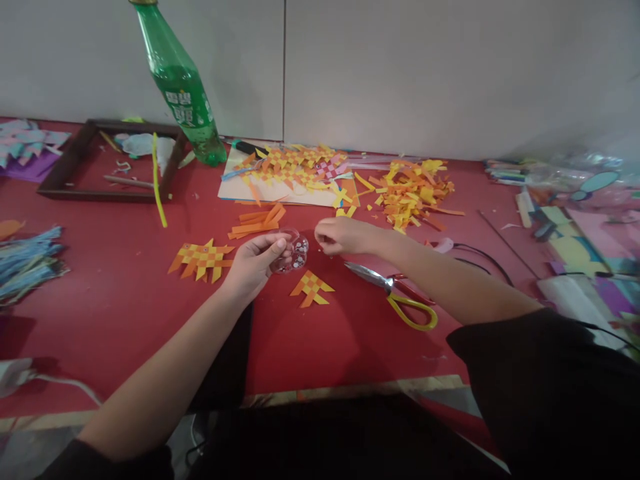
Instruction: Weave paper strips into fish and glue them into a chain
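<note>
One hand, the left (254, 262), pinches a clear case (301, 247); right fingers (323, 235) curl.

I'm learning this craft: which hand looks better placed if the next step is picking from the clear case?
Probably the right hand: it hovers beside the clear case, while the left hand is busy holding that case. Whether the right hand pinches anything is unclear.

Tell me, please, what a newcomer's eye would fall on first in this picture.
Probably the tall green bottle at the back left, beside the dark frame, as it towers over the red table. Next might come the bright heap of yellow and orange paper strips at the back right, then the clear case of tiny pieces in the left hand, near the centre.
</note>
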`<state>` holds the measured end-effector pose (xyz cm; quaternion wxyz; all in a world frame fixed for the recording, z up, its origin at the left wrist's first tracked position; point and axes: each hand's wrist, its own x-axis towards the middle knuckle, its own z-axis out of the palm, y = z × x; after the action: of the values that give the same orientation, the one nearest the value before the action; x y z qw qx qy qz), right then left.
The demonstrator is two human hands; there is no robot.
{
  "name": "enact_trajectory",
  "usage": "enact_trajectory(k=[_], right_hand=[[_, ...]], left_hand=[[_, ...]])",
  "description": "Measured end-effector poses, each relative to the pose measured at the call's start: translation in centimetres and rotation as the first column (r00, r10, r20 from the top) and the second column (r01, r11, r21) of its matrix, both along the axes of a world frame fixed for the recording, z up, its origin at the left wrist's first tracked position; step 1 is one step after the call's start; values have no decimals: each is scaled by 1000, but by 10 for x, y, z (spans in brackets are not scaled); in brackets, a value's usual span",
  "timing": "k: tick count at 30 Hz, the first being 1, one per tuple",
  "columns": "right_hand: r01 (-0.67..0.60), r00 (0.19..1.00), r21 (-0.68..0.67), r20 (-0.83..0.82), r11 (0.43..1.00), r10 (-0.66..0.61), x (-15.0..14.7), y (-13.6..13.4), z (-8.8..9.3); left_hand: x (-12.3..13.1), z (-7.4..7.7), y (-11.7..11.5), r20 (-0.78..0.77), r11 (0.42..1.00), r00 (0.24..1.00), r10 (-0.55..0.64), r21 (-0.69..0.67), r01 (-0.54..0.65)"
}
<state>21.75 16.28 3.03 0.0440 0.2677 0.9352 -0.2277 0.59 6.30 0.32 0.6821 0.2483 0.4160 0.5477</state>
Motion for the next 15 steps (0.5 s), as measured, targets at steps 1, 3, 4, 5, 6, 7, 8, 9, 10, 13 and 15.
enact_trajectory(k=[1,3,4,5,6,7,8,9,10,13,15], right_hand=[[18,1000,4,-13,1000,-18,2,0,2],[42,999,9,-34,999,-41,6,2,4],[44,998,10,-42,999,-43,8,3,4],[38,998,11,-49,999,-38,10,4,4],[28,998,12,-54,1000,-27,11,4,3],[14,998,14,-56,1000,-14,12,5,2],[-1,998,15,-56,1000,2,14,5,0],[-16,999,16,-50,1000,17,15,5,-2],[-28,999,17,-42,999,29,16,4,-3],[-41,999,30,-6,999,41,18,1,-7],[-38,999,44,21,998,37,17,-1,-7]], left_hand=[[0,0,0,0,1000,1000,0,-1,0],[0,0,0,-3,1000,1000,-1,-3,1],[0,1,1,-5,1000,1000,-1,-4,1],[0,1,1,-9,1000,1000,-2,-5,2],[0,1,1,-15,1000,1000,-1,-5,1],[0,2,1,-21,1000,1000,-1,-4,1],[0,2,1,-29,1000,1000,0,-3,0],[0,2,1,-39,1000,999,0,-1,0],[0,2,1,-51,1000,999,0,3,0],[-1,1,1,-101,1000,995,0,24,3],[-2,-1,1,-153,999,988,4,49,3]])
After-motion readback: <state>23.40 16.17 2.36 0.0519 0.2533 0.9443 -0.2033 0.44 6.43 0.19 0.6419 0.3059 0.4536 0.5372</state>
